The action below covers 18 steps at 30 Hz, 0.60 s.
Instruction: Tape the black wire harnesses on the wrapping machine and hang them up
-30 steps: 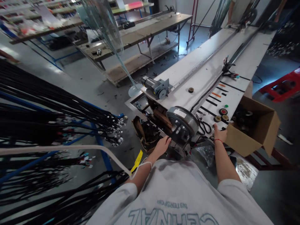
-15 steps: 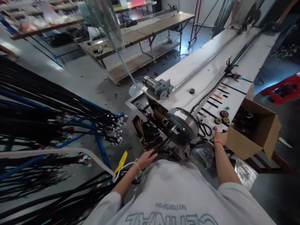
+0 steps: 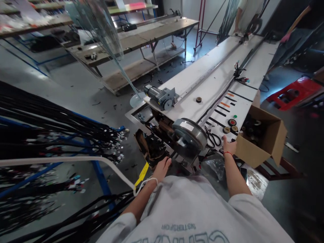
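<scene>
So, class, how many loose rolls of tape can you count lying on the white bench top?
4. One roll lies alone mid-bench; three more cluster by the cardboard box, ahead of the right hand. Rolls inside the box aren't counted.

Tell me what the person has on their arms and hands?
Both arms are bare below short pale grey T-shirt sleeves. The left hand has a white cord looped round its wrist. The right hand has a thin red string at the wrist. No gloves.

Left hand [image 3: 162, 166] lower, off machine
</scene>
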### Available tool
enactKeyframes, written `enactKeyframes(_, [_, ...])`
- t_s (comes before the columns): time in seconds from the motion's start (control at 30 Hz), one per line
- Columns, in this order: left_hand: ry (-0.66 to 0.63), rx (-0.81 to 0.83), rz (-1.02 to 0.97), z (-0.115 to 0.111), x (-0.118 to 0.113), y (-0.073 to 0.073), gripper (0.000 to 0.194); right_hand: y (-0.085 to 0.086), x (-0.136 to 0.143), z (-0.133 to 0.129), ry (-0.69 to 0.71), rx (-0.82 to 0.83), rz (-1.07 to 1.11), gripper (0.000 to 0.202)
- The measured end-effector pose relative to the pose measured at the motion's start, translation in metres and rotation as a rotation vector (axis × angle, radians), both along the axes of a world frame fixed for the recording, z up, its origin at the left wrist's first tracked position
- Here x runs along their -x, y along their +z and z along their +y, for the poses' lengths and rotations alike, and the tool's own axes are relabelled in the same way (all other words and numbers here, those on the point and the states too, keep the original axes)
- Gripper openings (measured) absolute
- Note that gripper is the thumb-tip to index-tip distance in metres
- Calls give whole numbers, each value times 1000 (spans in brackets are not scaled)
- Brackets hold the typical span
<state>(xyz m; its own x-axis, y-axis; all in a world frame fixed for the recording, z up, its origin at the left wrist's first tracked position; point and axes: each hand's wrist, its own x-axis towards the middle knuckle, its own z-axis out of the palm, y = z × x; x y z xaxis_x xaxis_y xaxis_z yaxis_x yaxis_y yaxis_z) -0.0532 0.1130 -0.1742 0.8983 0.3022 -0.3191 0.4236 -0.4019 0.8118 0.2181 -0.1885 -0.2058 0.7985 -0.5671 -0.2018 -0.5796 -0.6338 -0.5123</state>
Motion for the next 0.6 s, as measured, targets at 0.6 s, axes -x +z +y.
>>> enactKeyframes(0.6, [57,209,-38,-24,-47,-17,64,5,3,2,26,6,-11,74])
